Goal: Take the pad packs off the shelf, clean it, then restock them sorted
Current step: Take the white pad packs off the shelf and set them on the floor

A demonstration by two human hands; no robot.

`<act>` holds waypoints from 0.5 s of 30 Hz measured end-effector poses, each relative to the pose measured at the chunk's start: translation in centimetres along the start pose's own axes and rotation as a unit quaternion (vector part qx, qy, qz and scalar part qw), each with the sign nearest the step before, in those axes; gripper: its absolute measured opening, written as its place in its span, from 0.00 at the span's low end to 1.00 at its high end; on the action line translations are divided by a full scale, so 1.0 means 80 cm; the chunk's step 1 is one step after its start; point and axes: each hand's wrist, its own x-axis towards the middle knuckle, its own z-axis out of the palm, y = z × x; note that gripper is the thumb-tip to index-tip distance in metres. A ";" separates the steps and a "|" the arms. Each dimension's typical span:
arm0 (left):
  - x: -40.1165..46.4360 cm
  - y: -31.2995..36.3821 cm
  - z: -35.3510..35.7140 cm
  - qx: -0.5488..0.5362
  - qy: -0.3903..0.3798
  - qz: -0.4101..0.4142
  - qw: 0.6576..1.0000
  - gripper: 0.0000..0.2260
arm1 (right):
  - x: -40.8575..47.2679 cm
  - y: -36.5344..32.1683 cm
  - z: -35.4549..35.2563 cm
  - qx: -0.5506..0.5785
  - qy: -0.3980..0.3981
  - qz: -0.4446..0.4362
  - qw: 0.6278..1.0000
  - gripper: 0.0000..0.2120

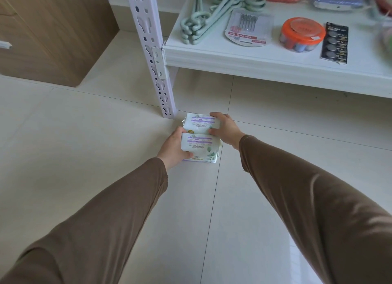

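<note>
My two brown sleeves [101,215] filled the foreground, both arms stretched down toward the tiled floor [63,135] at the foot of the white shelf post [152,50]. My left hand [172,148] gripped the nearer pad pack [199,144], fingers curled round its left edge with the thumb on the near side. My right hand [226,128] held the farther pad pack [199,123], thumb at the pack's far corner and fingertips pinching its near right edge. The two packs touched one another, and the farther one lay just in front of the post's base. A further pack edge with printed lettering [200,159] showed beneath the nearer pack; I could not tell how many lay stacked there. Right of the post, above the floor, ran the white shelf board [233,61]. On it, nearest the post, lay a bundle of pale green hangers [197,29], then a carded ear-pick set [248,29], a round tub with an orange lid [302,34], and a black card of button batteries [335,43], farthest from the post. Left of the post stood a wooden cabinet [53,33].
</note>
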 end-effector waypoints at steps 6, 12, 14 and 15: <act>0.002 0.003 0.006 0.022 0.014 0.010 1.000 0.30 | -0.001 0.004 -0.001 -0.013 -0.013 0.005 1.000 0.28; 0.002 0.005 0.009 0.038 0.010 0.002 0.999 0.30 | -0.002 0.002 -0.004 -0.026 -0.021 0.008 0.999 0.26; 0.003 0.007 0.010 0.048 0.012 0.000 0.999 0.30 | -0.002 0.000 -0.005 -0.040 -0.023 0.006 0.999 0.27; 0.003 0.008 0.010 0.053 0.014 -0.001 0.999 0.30 | -0.001 -0.001 -0.006 -0.045 -0.025 0.005 0.999 0.27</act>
